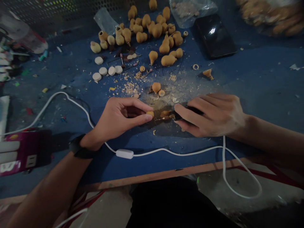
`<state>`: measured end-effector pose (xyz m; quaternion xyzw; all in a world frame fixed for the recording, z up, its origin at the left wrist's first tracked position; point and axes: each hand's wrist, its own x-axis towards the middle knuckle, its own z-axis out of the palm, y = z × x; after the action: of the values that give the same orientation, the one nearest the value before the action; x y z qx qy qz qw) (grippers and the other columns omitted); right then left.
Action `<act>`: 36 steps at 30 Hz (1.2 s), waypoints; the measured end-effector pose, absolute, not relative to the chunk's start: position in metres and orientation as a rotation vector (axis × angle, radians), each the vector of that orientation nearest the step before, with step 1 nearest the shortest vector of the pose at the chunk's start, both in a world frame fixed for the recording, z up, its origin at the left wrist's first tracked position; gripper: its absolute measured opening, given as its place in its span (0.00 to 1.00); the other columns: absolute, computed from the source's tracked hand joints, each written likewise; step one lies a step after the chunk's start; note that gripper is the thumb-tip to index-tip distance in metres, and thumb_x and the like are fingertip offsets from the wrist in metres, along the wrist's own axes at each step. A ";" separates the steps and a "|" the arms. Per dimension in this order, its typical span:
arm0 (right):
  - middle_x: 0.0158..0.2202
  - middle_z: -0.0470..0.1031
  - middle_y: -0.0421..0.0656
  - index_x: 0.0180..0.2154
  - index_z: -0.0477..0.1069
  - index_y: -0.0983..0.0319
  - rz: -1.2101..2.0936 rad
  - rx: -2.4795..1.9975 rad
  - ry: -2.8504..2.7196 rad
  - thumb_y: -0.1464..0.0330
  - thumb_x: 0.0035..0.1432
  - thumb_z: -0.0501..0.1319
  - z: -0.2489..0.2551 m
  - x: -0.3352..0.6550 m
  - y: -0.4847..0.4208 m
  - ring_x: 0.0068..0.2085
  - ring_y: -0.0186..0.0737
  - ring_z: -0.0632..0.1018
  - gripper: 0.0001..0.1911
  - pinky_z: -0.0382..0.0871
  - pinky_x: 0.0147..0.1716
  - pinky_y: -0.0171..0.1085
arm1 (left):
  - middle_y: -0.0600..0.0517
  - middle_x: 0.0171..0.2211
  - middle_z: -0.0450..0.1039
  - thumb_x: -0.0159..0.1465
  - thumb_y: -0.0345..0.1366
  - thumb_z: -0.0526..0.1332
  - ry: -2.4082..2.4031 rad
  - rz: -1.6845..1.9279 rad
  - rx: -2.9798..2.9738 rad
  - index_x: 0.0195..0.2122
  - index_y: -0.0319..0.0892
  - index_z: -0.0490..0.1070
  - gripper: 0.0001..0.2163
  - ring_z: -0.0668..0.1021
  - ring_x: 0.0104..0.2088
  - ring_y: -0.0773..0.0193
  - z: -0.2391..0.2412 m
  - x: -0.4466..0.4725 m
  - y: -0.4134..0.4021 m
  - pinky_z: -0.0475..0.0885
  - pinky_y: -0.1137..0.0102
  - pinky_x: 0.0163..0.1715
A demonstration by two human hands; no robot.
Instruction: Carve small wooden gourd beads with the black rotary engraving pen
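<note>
L hand (118,118) closed, thumb & fingers pinching small gourd (149,113), ctr of bench (166,174), toward front edge. R hand (211,115) closed on dark tool (192,109), just beside gourd. White cable (124,154) lies fwd of both hands; gourd pile (152,30) at rear edge.

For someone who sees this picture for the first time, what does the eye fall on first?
The small bottle gourds clustered at the far side of the blue workbench stand out first, with white discs just nearer. At the centre, the left hand pinches a small orange piece, and the right hand grips a dark object. A white cord crosses the front.
</note>
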<state>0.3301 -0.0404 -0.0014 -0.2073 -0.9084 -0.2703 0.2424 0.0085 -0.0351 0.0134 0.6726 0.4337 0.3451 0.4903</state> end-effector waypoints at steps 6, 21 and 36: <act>0.34 0.81 0.39 0.56 0.83 0.58 -0.770 -0.591 -2.497 0.57 0.81 0.65 -0.003 0.330 -0.040 0.32 0.38 0.76 0.14 0.68 0.34 0.38 | 0.50 0.36 0.92 0.63 0.43 0.85 1.049 0.821 1.658 0.40 0.47 0.92 0.09 0.90 0.35 0.58 0.012 0.007 -0.034 0.88 0.68 0.35; 0.34 0.81 0.41 0.54 0.80 0.63 -0.702 -0.529 -2.474 0.59 0.82 0.65 0.005 0.328 -0.039 0.32 0.39 0.74 0.14 0.68 0.32 0.38 | 0.48 0.38 0.93 0.62 0.46 0.86 1.049 0.821 1.665 0.39 0.46 0.92 0.12 0.91 0.37 0.57 0.014 0.008 -0.034 0.90 0.68 0.37; 0.34 0.79 0.40 0.52 0.83 0.61 -0.703 -0.551 -2.465 0.59 0.82 0.63 -0.001 0.328 -0.039 0.31 0.38 0.74 0.14 0.67 0.32 0.37 | 0.49 0.38 0.93 0.63 0.41 0.85 1.018 0.796 1.674 0.39 0.49 0.93 0.07 0.91 0.36 0.57 0.014 0.007 -0.032 0.89 0.67 0.36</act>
<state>0.3283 -0.0394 -0.0007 -0.2032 -0.9085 -0.2591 0.2572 0.0065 -0.0325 0.0140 0.6896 0.4194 0.3279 0.4909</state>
